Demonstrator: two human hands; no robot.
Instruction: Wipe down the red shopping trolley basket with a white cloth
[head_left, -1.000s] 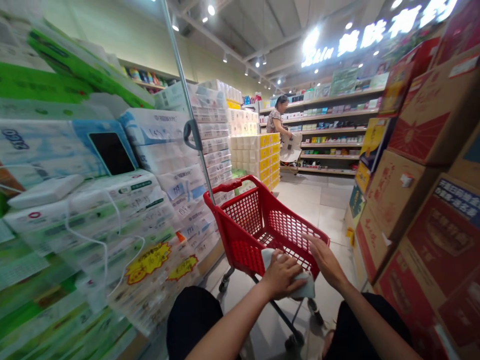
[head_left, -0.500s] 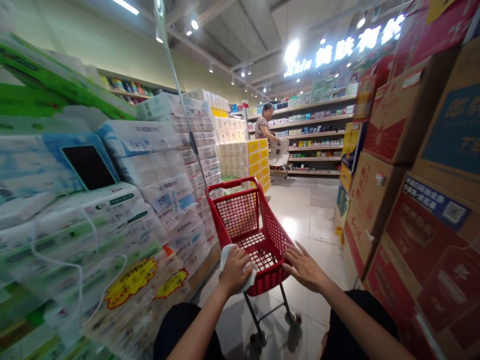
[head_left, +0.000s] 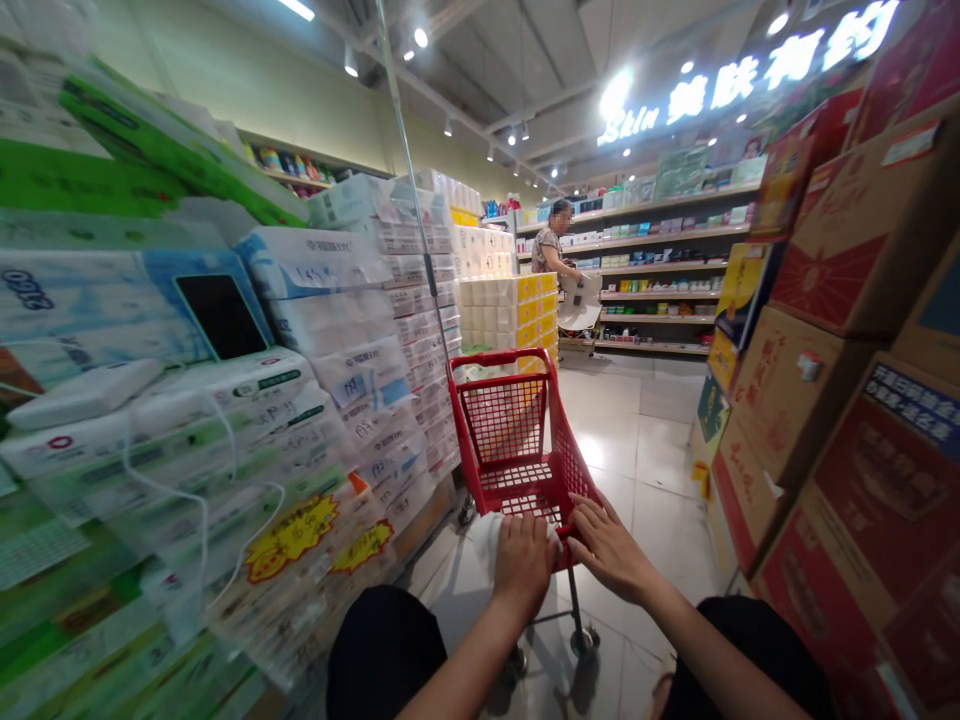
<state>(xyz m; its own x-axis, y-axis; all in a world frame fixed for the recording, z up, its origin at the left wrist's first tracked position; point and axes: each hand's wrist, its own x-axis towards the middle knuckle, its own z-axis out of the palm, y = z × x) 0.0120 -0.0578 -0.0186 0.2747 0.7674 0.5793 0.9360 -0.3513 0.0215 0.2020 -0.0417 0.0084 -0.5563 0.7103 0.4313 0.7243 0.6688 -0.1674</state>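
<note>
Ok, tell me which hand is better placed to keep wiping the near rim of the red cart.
Left. The left hand already presses the white cloth against the cart rim, while the right hand rests bare on the rim beside it.

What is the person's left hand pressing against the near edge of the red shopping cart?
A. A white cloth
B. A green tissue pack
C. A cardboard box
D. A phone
A: the left hand lies on a white cloth at the near rim of the red shopping cart, with the right hand resting on the rim beside it.
</note>
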